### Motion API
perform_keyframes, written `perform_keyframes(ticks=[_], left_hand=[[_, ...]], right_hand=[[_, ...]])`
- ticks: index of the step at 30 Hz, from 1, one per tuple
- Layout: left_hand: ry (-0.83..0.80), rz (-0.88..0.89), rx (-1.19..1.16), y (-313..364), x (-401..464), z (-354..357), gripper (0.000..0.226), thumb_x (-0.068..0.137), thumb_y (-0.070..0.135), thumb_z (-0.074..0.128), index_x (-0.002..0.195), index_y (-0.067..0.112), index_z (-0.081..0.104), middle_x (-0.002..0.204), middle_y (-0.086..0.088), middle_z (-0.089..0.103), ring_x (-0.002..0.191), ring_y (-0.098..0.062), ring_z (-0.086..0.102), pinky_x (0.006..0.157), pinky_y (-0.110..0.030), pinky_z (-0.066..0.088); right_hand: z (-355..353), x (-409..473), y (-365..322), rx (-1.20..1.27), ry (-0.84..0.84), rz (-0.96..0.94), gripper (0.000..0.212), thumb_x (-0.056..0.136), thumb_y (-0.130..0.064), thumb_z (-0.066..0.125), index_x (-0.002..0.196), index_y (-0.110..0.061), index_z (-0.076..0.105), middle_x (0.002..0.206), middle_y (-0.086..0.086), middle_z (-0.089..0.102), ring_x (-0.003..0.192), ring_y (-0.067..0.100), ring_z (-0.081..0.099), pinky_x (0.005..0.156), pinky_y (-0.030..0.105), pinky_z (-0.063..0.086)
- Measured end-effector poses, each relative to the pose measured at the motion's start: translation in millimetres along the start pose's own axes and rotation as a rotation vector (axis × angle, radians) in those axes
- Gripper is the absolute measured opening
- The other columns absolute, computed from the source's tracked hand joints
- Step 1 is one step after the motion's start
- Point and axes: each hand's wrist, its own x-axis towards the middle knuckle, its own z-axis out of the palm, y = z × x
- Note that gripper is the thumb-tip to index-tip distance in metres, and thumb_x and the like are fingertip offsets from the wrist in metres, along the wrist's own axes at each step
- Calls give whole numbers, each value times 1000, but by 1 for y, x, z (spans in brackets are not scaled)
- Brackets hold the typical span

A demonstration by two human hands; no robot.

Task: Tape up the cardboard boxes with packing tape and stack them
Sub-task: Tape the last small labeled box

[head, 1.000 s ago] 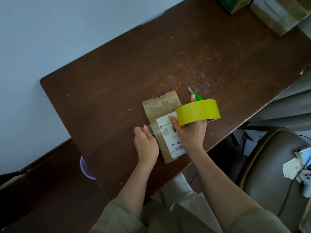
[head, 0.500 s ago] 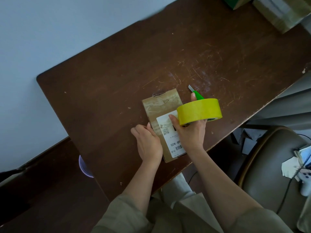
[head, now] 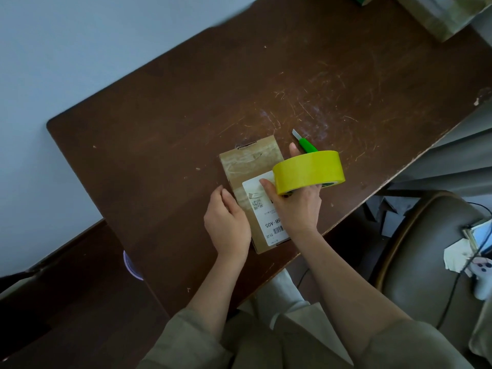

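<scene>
Both hands worked the small cardboard box (head: 249,166) near the table's (head: 159,129) front edge, the left hand (head: 226,225) pressing its side with relaxed fingers, the right hand (head: 295,206) gripping the yellow tape roll (head: 308,169), whose strip might wrinkle if pulled askew.

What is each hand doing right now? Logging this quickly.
Left hand: open, resting against the flat brown cardboard box.
Right hand: grips the yellow packing tape roll.
</scene>
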Motion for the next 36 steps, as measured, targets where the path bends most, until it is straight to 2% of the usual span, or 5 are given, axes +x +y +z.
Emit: perform_keyframes(ticks=[6,12,21,29,36], left_hand=[[-297,-36,-47,3,2,10,72,91,51,58,149,15,35,121,0,36,111,-18,49,93,-31,43],[-282,-107,-178,2,-1,13,67,93,32,65,149,14,33,120,5,31,116,-16,46,91,-26,37],[-263,-439,-313,20,11,19,41,90,19,67,121,28,41,122,2,35,123,-25,42,103,-48,45],[-229,-411,-267,19,15,19,32,93,16,62,115,26,41,120,2,34,120,-25,46,101,-48,47],[-191,-231,41,30,-1,25,70,91,23,65,147,8,26,138,-10,29,132,-29,30,108,-46,26]], right_hand=[[-2,-1,-6,-57,-32,-3,81,81,-51,76,150,-26,43,120,16,66,105,48,56,67,53,55],[-1,-1,-5,-89,-23,-32,80,81,-53,74,151,-35,39,121,10,67,100,45,59,60,48,56],[-1,-3,-6,-73,-26,3,74,83,-52,74,148,-32,44,117,9,67,101,44,59,62,46,53],[1,-3,-1,-83,-67,31,70,87,-55,67,149,-34,42,122,9,65,108,39,56,68,47,53],[1,-3,-3,-16,-43,10,68,84,-57,68,145,-34,48,122,5,66,111,41,57,71,49,55]])
